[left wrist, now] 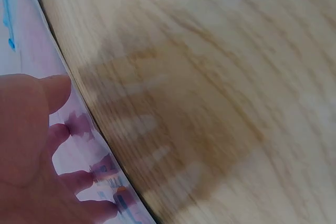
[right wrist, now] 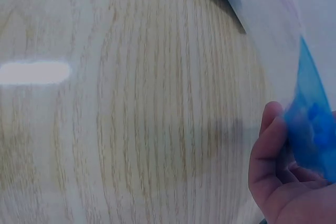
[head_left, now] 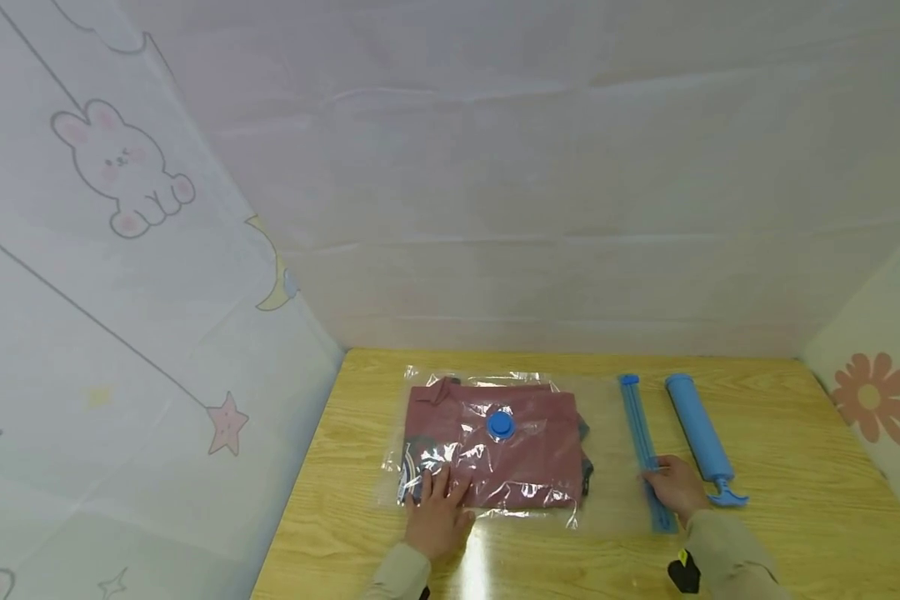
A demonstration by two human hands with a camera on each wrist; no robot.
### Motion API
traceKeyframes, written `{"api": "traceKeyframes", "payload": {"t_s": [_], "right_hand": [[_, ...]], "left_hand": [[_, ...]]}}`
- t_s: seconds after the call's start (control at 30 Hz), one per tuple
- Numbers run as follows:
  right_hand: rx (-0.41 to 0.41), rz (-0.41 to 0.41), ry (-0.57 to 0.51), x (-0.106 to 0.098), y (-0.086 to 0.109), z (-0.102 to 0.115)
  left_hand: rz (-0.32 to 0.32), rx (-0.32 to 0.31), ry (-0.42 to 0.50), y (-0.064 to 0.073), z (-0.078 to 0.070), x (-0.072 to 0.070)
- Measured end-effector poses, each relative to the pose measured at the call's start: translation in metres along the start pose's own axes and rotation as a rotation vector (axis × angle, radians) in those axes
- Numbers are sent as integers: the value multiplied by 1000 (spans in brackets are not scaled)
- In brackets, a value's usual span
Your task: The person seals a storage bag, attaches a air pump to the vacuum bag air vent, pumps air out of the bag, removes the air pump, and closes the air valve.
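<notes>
A clear vacuum storage bag lies flat with folded reddish clothes inside and a round blue valve on top. My left hand rests on the bag's near left edge, fingers spread; the left wrist view shows its fingertips on the plastic near the rim. At the right end, a blue zip strip carries a blue slider at its far end. My right hand pinches this strip near its close end. In the right wrist view, curled fingers hold the blue plastic, which rises from the table.
A blue hand pump lies right of the bag, its handle close by my right hand. The wooden table meets a pale sheet wall behind, with patterned sheets on both sides.
</notes>
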State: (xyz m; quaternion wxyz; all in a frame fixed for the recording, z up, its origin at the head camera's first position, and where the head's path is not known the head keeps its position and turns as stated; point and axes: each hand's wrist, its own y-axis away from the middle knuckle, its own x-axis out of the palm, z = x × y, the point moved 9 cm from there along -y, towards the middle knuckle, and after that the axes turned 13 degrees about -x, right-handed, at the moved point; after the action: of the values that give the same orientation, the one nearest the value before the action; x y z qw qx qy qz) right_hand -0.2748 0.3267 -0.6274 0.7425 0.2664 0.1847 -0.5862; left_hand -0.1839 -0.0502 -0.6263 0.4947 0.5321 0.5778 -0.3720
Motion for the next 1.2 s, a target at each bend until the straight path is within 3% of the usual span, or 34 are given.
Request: {"api": "traceKeyframes", "payload": {"t_s": [0.63, 1.2], "right_hand": [[18, -205, 81, -4, 2, -30], [2, -174, 120, -1, 3, -26]], "left_hand": [[14, -17, 25, -4, -11, -2], [16, -21, 62, -4, -13, -9]]}}
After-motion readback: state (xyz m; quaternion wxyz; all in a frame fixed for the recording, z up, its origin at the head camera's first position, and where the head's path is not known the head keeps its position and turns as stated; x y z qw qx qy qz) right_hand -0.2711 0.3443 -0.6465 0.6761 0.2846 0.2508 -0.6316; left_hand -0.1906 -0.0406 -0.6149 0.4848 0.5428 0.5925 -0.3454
